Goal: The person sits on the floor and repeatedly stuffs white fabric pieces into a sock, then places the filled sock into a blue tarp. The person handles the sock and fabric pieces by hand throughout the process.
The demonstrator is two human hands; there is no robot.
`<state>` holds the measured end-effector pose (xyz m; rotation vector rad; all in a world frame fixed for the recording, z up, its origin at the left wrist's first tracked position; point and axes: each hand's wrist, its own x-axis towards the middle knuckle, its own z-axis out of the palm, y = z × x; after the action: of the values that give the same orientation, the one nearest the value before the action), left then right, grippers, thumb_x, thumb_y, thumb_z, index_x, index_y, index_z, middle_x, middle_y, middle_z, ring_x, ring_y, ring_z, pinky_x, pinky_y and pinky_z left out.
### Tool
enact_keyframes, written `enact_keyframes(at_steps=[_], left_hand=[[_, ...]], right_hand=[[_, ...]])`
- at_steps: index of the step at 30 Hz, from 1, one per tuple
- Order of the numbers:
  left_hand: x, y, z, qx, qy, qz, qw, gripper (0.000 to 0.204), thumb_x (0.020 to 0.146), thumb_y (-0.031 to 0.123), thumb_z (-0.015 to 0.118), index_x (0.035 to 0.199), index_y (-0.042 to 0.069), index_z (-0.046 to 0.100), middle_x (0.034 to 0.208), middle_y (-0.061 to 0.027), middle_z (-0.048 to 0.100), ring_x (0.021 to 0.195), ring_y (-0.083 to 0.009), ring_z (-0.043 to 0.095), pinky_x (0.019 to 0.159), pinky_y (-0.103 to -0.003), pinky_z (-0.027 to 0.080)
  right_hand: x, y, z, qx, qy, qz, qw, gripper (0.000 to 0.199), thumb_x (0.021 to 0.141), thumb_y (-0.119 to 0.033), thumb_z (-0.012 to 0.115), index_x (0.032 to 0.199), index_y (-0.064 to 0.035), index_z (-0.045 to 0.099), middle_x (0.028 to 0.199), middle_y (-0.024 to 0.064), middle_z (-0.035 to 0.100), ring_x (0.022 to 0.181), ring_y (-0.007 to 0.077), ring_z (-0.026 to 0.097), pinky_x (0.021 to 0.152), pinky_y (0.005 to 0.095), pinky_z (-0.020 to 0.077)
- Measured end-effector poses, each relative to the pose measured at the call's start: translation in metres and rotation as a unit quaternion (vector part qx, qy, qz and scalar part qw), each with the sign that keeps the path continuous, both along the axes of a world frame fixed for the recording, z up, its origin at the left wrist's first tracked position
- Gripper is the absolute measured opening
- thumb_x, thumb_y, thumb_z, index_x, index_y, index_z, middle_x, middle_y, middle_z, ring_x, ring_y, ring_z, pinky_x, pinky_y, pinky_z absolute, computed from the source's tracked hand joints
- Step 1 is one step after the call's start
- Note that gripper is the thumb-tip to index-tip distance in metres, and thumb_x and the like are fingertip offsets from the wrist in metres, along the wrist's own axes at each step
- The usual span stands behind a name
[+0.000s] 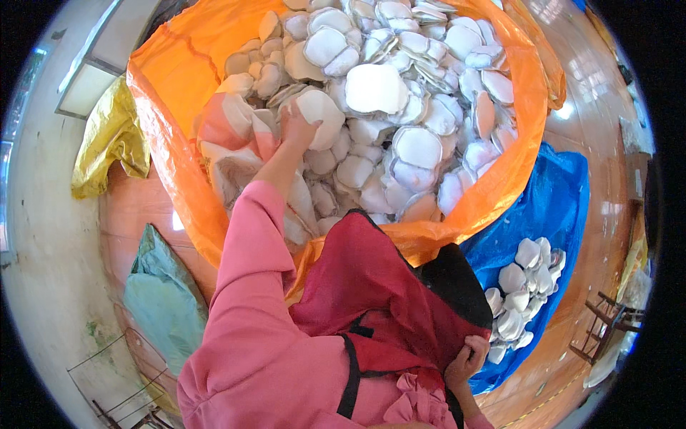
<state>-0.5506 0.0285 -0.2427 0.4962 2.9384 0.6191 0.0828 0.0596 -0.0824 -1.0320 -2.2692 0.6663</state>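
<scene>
Touching the left side of a white pad [319,118], the left hand [299,130] is inside a big orange bag [170,68], its thumb laid over the pad's lower edge; how tightly its fingers are closed I cannot tell. That pad lies toward the left of a broad heap of white pads [418,146], many rounded or lobed, some leaning on edge and others stacked flat, with a few showing a peach tint. Just left of the hand, a crumpled white-and-orange sheet [229,118] lies within the bag. The right hand [468,359] is outside the bag, low beside the edge of a red apron [379,286], with its fingers curled inward; whether they grip the cloth I cannot tell. To the right, on the brown floor [136,207], a blue bag [561,182] is spread out with a smaller group of white pads [513,325] on it. A green sack [164,300] lies on the floor to the left, below a yellow sack [114,132] near the wall [50,286]. At far right is a dark wooden stool [604,330].
</scene>
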Motion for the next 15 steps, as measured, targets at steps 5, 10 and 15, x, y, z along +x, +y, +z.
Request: enact_keyframes(at_steps=[5,10,15], left_hand=[[-0.029,-0.009,-0.027,0.088,-0.157,0.076,0.981,0.079,0.072,0.029,0.081,0.137,0.006,0.043,0.124,-0.0185,0.058,0.114,-0.0330,0.057,0.095,-0.041,0.047],[0.052,-0.021,-0.032,0.295,-0.398,0.121,0.860,0.056,0.073,0.011,0.079,0.124,0.003,0.056,0.110,-0.0098,0.066,0.098,-0.0217,0.064,0.086,-0.035,0.051],[0.102,-0.059,-0.018,0.419,-0.349,0.085,0.834,0.053,0.077,0.002,0.074,0.126,0.002,0.053,0.109,-0.0095,0.066,0.094,-0.0197,0.064,0.082,-0.033,0.053]], right_hand=[[-0.004,0.000,0.005,-0.013,-0.008,-0.010,1.000,0.010,0.087,0.006,0.050,0.088,-0.0027,0.055,0.087,0.0115,0.058,0.082,0.0270,0.055,0.077,0.0370,0.0448],[-0.004,-0.002,0.004,-0.014,-0.012,-0.007,1.000,0.010,0.087,0.006,0.050,0.088,-0.0034,0.055,0.088,0.0115,0.058,0.082,0.0267,0.055,0.078,0.0368,0.0447],[-0.008,-0.004,0.005,-0.015,0.020,-0.035,0.999,0.009,0.083,0.003,0.053,0.085,-0.0037,0.057,0.085,0.0109,0.062,0.080,0.0281,0.056,0.079,0.0398,0.0450]])
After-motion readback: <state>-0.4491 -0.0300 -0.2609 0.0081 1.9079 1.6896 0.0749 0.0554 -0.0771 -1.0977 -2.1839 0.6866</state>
